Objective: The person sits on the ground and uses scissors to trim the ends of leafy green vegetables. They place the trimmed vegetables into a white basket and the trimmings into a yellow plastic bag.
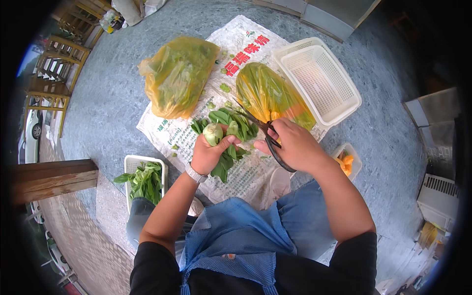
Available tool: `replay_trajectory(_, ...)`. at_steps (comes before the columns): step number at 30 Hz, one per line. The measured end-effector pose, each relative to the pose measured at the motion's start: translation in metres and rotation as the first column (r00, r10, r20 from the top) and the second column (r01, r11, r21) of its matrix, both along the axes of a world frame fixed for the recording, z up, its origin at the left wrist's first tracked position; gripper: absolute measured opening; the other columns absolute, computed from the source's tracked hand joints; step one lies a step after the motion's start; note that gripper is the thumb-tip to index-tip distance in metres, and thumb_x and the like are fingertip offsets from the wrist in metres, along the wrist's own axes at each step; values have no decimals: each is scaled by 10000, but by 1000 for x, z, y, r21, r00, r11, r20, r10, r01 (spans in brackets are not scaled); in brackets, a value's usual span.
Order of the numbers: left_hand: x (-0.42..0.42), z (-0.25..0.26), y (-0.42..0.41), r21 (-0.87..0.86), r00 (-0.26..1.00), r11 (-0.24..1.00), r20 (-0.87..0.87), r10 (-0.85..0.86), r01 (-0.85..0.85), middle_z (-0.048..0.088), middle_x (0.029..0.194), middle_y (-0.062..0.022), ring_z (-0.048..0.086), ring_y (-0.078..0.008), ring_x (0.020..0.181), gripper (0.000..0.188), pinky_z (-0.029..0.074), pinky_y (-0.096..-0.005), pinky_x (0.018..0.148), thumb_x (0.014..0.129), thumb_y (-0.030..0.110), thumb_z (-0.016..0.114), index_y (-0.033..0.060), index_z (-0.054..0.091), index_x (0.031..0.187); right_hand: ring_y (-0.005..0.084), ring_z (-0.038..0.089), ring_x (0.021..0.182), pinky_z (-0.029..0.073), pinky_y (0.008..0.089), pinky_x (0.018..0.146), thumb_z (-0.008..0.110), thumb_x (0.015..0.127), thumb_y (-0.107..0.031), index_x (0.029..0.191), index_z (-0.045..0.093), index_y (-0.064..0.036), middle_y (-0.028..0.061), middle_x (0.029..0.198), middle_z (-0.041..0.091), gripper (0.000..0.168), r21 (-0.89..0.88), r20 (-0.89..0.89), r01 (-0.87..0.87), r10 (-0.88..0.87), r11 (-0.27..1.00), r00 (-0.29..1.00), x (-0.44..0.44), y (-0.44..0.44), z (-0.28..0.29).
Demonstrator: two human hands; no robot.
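My left hand (210, 151) grips leafy green bok choy (225, 162), the pale root end (213, 133) turned up toward me. A second pale stem end (232, 128) shows by my thumb, so there may be two heads. In my right hand (295, 145) is a pair of dark metal scissors (274, 147). Their blades point up and left, past the leaves, and look slightly apart. Beneath both hands lies a printed white woven sack (243, 184), with small green trimmings (225, 87) scattered over it.
Two yellow plastic bags of greens, one at left (180, 77) and one at right (273, 96), rest on the sack. Nested white perforated baskets (319, 81) stand beyond. A white basket (127, 177) of greens sits by my left knee; a small container (354, 151) holds something orange at right.
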State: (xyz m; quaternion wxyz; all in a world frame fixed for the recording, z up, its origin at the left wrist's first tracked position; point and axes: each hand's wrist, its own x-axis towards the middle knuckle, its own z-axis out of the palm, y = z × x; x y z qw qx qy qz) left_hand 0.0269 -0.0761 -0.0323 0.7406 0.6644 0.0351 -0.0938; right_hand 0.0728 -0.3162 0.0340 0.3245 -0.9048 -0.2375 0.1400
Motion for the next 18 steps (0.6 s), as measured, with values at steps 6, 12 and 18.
replay_trajectory(6,-15,43,13,-90,991,988,29,127,-124,683,855,-102,629,-176,696,233,498,-294,673,958,195,655,-7,563,1030,358,632,891,499,426,758,672,834,-600,845,592,17,180,887,621,621,-69,32,-110,112,992,993,-12,6,22)
replay_trajectory(12,-25,62,9,-44,993,993,42,114,-112,653,823,-91,601,-171,676,202,477,-287,647,965,182,640,3,550,990,351,644,828,506,431,715,664,827,-620,807,593,3,168,843,623,627,-21,-11,-146,146,989,989,-21,7,28)
replay_trajectory(18,-28,72,-2,-117,994,988,-60,95,-101,622,786,-67,558,-156,636,159,451,-274,608,968,158,627,19,550,965,345,649,823,519,440,724,658,827,-628,802,609,-5,164,840,632,625,4,35,-126,126,992,991,-27,4,16)
